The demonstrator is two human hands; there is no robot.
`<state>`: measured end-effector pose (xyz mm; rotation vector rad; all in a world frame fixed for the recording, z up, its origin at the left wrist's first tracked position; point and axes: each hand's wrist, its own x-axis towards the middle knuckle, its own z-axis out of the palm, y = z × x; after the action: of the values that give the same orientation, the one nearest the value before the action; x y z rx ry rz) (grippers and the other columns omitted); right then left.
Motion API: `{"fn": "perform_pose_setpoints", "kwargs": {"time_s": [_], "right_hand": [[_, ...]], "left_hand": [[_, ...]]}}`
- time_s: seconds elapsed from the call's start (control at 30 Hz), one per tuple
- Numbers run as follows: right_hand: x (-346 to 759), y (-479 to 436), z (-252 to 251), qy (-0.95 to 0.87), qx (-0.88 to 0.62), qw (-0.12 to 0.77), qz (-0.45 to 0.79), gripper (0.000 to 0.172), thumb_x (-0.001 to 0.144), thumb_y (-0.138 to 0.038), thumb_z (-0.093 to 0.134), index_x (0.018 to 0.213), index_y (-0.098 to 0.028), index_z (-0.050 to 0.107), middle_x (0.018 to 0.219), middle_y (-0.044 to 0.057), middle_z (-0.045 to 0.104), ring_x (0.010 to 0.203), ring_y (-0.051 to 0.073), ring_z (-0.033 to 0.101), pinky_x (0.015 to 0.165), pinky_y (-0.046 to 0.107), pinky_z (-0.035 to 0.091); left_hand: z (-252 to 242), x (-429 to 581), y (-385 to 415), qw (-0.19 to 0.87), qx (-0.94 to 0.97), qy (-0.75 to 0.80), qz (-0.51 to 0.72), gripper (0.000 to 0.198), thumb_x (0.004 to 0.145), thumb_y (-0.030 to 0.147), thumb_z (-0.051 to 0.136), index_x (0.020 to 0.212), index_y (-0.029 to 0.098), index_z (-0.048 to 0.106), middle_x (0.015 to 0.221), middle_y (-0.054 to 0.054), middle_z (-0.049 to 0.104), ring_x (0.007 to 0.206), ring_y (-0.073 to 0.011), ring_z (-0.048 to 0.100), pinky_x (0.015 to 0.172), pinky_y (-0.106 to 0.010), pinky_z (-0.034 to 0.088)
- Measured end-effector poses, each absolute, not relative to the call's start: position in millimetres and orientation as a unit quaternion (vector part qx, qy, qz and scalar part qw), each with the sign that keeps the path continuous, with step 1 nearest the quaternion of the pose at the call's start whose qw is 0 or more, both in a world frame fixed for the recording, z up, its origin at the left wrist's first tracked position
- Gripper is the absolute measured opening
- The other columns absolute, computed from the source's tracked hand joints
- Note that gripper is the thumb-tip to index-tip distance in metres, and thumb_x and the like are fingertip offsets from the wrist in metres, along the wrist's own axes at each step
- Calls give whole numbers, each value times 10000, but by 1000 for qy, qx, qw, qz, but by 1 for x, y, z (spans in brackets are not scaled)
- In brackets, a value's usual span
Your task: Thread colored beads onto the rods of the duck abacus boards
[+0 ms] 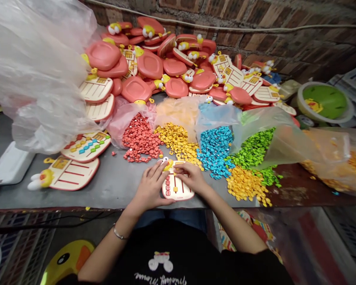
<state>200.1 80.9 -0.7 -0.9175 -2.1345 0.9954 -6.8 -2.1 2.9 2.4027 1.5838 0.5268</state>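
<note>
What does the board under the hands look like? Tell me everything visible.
The board is a cream, plastic-looking panel with a red rim, red lines and small red and yellow pieces. A yellow bird head tops its far end. It lies flat on the grey table, touched by the left hand and right hand.

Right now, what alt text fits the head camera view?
A person's left hand and right hand rest on a cream duck-shaped toy board on a grey table, beside heaps of red, yellow, blue and green plastic pieces. More boards pile up behind.
</note>
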Motion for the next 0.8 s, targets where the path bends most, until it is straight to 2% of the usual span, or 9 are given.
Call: {"fn": "perform_pose_setpoints", "kwargs": {"time_s": [0.07,0.2,0.27,0.33,0.4,0.6,0.7,0.8], "right_hand": [[196,79,2,-810,-324,287,395,221,849,-240,674,1069,-210,679,905,51,731,832,188,673,805,341,513],[201,88,17,-834,-261,184,450,218,837,-293,702,1047,-235,708,914,24,735,831,180,665,783,306,500],[198,102,22,-827,-275,189,453,172,882,-271,640,1029,-216,711,936,31,731,834,173,660,764,289,493],[185,121,24,-829,-310,229,405,146,905,-220,591,984,-190,710,920,47,722,847,176,648,780,293,478],[165,141,21,-861,-304,232,335,136,893,-164,580,933,-183,708,920,56,704,883,183,623,814,301,450],[111,175,10,-922,-225,106,295,94,880,-179,569,859,-169,660,900,25,633,786,152,549,690,254,393],[117,175,9,-917,-219,121,310,118,901,-186,540,865,-162,650,885,32,639,767,152,562,687,255,419],[141,170,9,-915,-190,203,294,145,919,-183,531,941,-178,674,974,67,663,896,181,598,802,294,466]], "left_hand": [[2,-7,-2,110,817,538,179,857,652,625,708,1345,175,481,1531,-174,337,1411,-368,275,1089,-490,248],[1,-8,-3,113,818,534,181,832,664,629,696,1338,185,494,1544,-166,311,1417,-370,255,1094,-497,248],[1,-8,-3,114,822,528,180,808,680,618,686,1336,185,500,1555,-169,283,1427,-373,225,1099,-505,242],[1,-8,-4,113,828,519,180,765,698,601,680,1318,181,522,1561,-181,256,1435,-379,193,1099,-516,238],[1,-9,-4,114,831,513,181,716,711,587,680,1287,183,550,1565,-193,231,1441,-384,167,1095,-530,238],[2,-9,-5,114,832,513,180,695,710,575,691,1268,183,559,1560,-203,231,1440,-382,163,1086,-539,257],[2,-9,-5,116,830,513,185,694,713,575,690,1259,169,559,1562,-202,231,1436,-386,174,1088,-536,260],[1,-9,-5,120,828,512,193,691,725,573,680,1270,169,553,1564,-197,231,1436,-393,174,1090,-543,257]]}}
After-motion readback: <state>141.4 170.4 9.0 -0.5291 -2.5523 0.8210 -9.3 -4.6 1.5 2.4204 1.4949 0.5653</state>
